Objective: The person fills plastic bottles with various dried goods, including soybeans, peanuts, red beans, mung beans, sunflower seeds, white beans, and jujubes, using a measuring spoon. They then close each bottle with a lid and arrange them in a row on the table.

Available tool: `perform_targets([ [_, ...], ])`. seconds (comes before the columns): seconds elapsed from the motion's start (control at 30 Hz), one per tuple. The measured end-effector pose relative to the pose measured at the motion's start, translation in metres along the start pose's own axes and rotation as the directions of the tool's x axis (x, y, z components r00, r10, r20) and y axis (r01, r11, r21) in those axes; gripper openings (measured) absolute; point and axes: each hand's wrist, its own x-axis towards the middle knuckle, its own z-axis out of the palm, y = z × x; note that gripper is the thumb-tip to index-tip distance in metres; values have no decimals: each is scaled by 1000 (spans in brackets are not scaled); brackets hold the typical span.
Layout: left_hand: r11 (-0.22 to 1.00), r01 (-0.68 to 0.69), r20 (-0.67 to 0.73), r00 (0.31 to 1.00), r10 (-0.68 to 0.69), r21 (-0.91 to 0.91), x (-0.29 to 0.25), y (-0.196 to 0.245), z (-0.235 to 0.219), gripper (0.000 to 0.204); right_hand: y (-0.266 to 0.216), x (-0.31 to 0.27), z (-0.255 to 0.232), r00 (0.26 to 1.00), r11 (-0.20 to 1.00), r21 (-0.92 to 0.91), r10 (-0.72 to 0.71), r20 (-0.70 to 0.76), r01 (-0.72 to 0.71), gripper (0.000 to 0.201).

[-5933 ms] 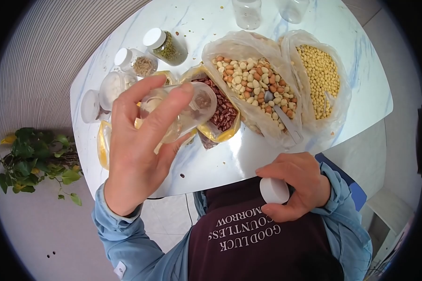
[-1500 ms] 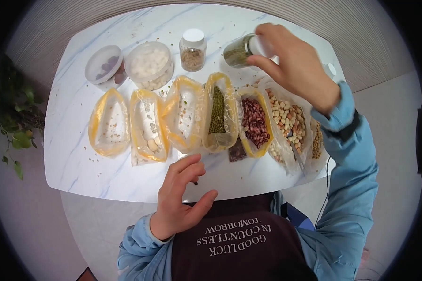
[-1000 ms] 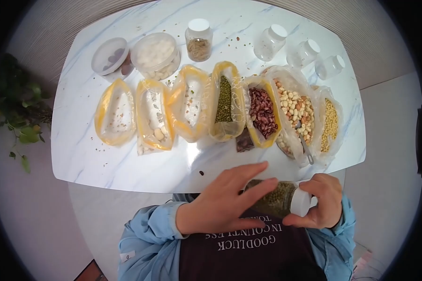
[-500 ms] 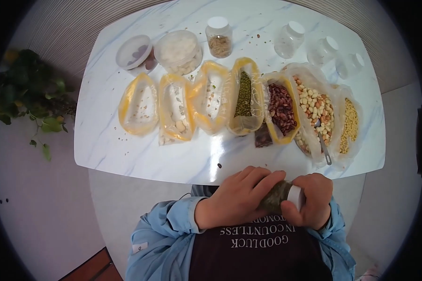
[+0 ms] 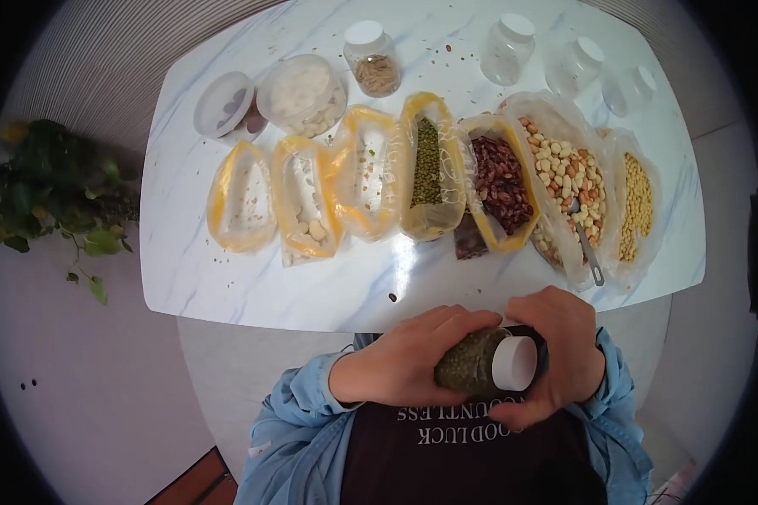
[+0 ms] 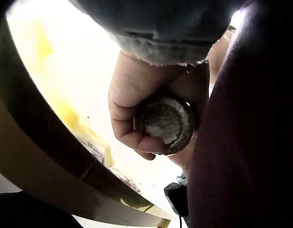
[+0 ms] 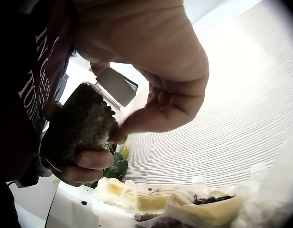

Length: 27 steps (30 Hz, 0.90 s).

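In front of the shirt, my left hand [image 5: 417, 358] grips a clear jar [image 5: 470, 362] of green mung beans, lying tilted with its white screw lid [image 5: 515, 364] towards the right. The left wrist view shows the jar's round base [image 6: 166, 124] with fingers curled about it. My right hand [image 5: 560, 353] is spread around the lid, thumb below and fingers above, with a gap between palm and lid. From the right wrist, the same lid [image 7: 116, 86] sits on the jar's mouth, and the right fingers [image 7: 151, 118] bend close beside it.
On the marbled table [image 5: 312, 299] stand open bags of mung beans [image 5: 427, 164], red beans [image 5: 501, 181], peanuts [image 5: 564, 164] with a spoon [image 5: 589, 257], and soybeans [image 5: 636, 202]. Behind are a filled jar [image 5: 375, 63], lidded tubs [image 5: 303, 93] and empty jars [image 5: 507, 50].
The right hand carried the mung bean jar from the table's back to the body, where the left hand took hold. Since half a second ago, the right fingers have spread off the lid.
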Motion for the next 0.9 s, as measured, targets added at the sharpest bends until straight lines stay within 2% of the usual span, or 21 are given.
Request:
perform_targets([
  [0.13,999,-13,-39,999,14,47,1,-4,3,79,4,-5,-2,991,995,-95,45,128,-33,64],
  [0.23,998,-8,-50,999,12,69,1,-5,2,79,12,-6,6,999,999,-2,-37,-28,37,69],
  [0.33,998,-8,-46,999,11,68,1,-5,2,79,3,2,-6,991,996,-45,85,103,-81,63],
  [0.43,994,-18,-63,998,24,103,1,-6,2,78,6,-3,-2,984,994,-112,28,178,-8,56],
  [0.53,994,0,-65,998,7,108,2,-5,0,77,8,-4,-2,993,994,-105,-1,116,13,54],
  [0.63,995,56,-31,998,-54,77,1,2,-6,76,10,-5,-8,997,998,-19,-55,52,56,51],
  [0.77,991,125,-54,991,-122,53,-6,10,-21,78,12,-11,-16,991,996,60,-58,-122,66,52],
  [0.9,993,78,-251,966,-53,89,-18,18,-43,85,16,-14,-14,991,993,80,-77,-109,86,52],
])
